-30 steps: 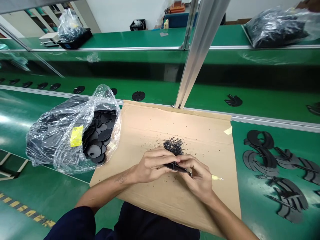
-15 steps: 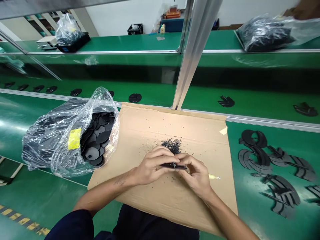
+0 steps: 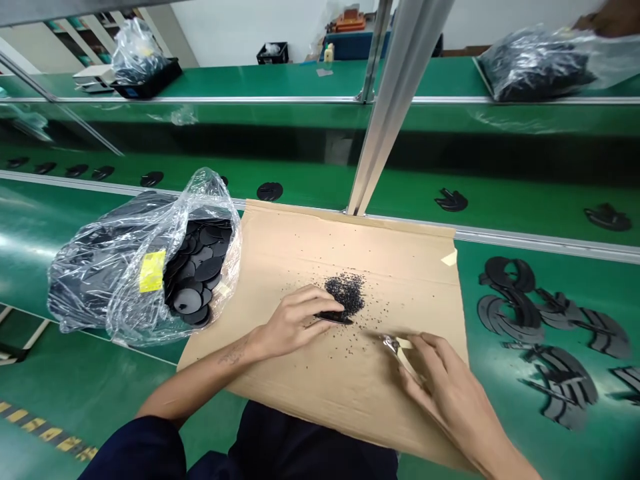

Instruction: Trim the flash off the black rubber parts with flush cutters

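Note:
My left hand (image 3: 295, 323) pinches a flat black plastic part (image 3: 334, 317) just above a sheet of brown cardboard (image 3: 350, 380), beside a small heap of black trimmings (image 3: 346, 291). My right hand (image 3: 443, 387) is down to the right, closed on a small cream-handled tool (image 3: 400, 350) whose metal tip points up and left. The two hands are apart.
An open clear bag of black discs (image 3: 145, 267) with a yellow label lies at the left. Trimmed black parts (image 3: 540, 333) lie on the green table at the right. A metal post (image 3: 385, 113) rises behind the cardboard. Single black parts ride the conveyor behind. Another bag (image 3: 540, 63) sits far right.
My right hand has pulled away from the part, down and to the right, taking the tool with it. My left hand keeps the black part near the heap of trimmings.

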